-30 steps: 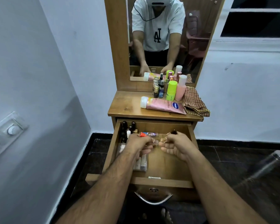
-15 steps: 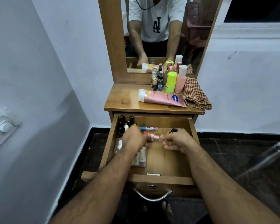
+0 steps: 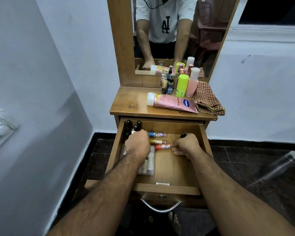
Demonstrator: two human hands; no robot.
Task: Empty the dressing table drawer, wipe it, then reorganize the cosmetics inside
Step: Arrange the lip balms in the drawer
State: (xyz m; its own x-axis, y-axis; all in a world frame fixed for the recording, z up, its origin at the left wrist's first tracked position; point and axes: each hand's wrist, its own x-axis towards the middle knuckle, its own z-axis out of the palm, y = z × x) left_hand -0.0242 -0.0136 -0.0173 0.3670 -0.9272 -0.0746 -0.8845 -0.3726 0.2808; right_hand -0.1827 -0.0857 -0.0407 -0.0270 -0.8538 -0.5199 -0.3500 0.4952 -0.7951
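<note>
The wooden drawer [image 3: 182,189] stands pulled out under the dressing table. A blue tube [image 3: 157,134], a yellow tube [image 3: 157,142] and a red tube [image 3: 162,146] lie side by side near its back. Several black-capped bottles [image 3: 134,126] stand in the back left corner. A clear case of lipsticks [image 3: 150,165] lies along the left side. My left hand [image 3: 138,142] hovers palm down over that left side, with curled fingers hiding what they touch. My right hand [image 3: 187,147] pinches the red tube's right end, and a black cap [image 3: 183,135] sticks out of the fist.
On the tabletop [image 3: 131,104] lie a pink Vaseline tube [image 3: 172,103] and a checked cloth [image 3: 208,101], behind them a green bottle [image 3: 182,86], a pink bottle [image 3: 192,82] and small spray bottles [image 3: 167,84]. A metal flask [image 3: 279,167] lies on the dark floor to the right.
Both hands have gone down from above the drawer to its floor. The red tube, held between my hands before, now lies beside the yellow tube.
</note>
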